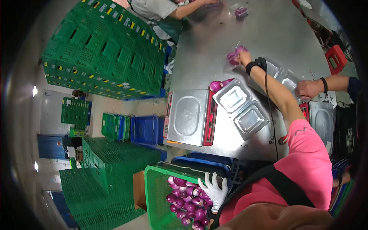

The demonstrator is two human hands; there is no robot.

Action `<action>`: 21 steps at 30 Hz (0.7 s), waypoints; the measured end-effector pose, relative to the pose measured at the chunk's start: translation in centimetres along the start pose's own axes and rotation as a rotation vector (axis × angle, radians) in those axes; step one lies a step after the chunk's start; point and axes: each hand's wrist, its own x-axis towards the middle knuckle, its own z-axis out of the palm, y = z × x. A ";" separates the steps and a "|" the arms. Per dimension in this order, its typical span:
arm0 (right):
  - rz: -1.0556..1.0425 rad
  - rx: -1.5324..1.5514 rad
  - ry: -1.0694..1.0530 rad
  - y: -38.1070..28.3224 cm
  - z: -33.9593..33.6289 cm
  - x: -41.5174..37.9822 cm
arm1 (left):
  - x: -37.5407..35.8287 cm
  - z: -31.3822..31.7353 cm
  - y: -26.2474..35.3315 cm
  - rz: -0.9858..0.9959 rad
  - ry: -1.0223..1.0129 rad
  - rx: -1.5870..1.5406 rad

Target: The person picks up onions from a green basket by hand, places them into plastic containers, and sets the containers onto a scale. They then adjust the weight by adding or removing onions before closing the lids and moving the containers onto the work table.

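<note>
My left hand (214,191), in a white glove, is over the edge of a green crate (150,191) of peeled purple onions (188,201). Its fingers are spread, with nothing visible in them. Stretched out over the metal table (207,50), my bare right hand (244,58) has closed fingers on a clear bag of purple onions (232,58). Nearer to me, two open clear plastic trays (250,119) lie beside a red and silver scale (188,117). Loose purple onions (216,86) sit by the scale's corner.
A co-worker's hand (309,88) touches more clear trays (288,81) at the right, near a second scale (321,122). Another person (161,11) works at the far left, near another bagged onion (241,12). Stacked green crates (103,50) and a blue bin (143,130) stand left of the table.
</note>
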 end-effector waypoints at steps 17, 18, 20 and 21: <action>-0.362 -0.204 -0.587 -1.1 -4.5 -18.3 | 1.1 -0.7 1.3 0.069 -0.025 0.047; -0.278 -0.362 -0.523 -0.4 -5.4 -21.3 | 1.3 -1.0 1.5 0.093 -0.014 0.044; -0.439 -0.415 -0.414 0.7 -6.7 -24.9 | 0.9 -1.0 1.6 0.096 -0.001 0.035; -0.462 -0.437 -0.352 0.9 -7.2 -25.8 | 0.6 -1.0 1.6 0.096 0.002 0.030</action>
